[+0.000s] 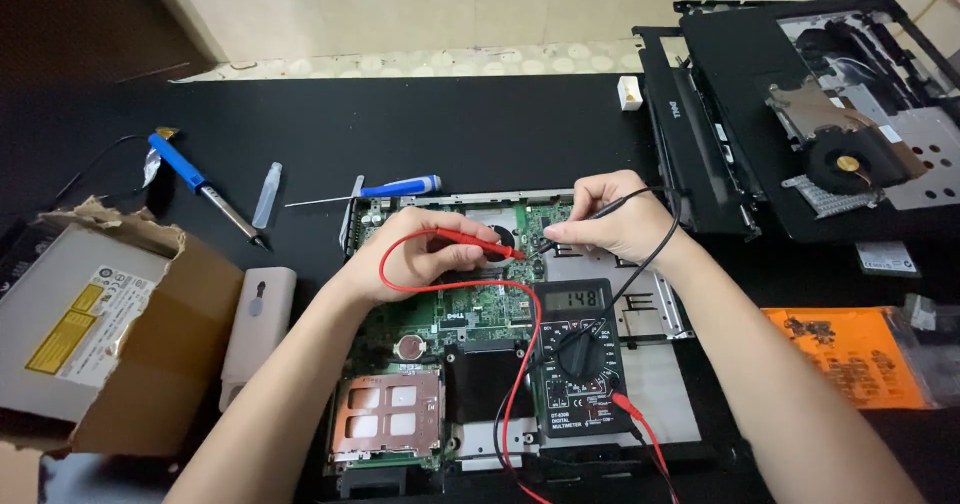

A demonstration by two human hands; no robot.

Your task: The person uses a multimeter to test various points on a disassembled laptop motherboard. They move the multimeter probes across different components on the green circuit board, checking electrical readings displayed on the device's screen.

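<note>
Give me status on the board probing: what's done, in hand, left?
Done: laptop case stripped and set aside, green motherboard exposed, multimeter on with a reading showing. In hand: left hand holds the red probe, right hand the black probe, both tips on the board. Left: the soldering iron lies untouched; the case is still apart.

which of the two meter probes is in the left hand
The red probe, on the red lead, is pinched in the left hand. The black probe, on the black lead, is in the right hand. Both tips meet over the green motherboard.
</note>
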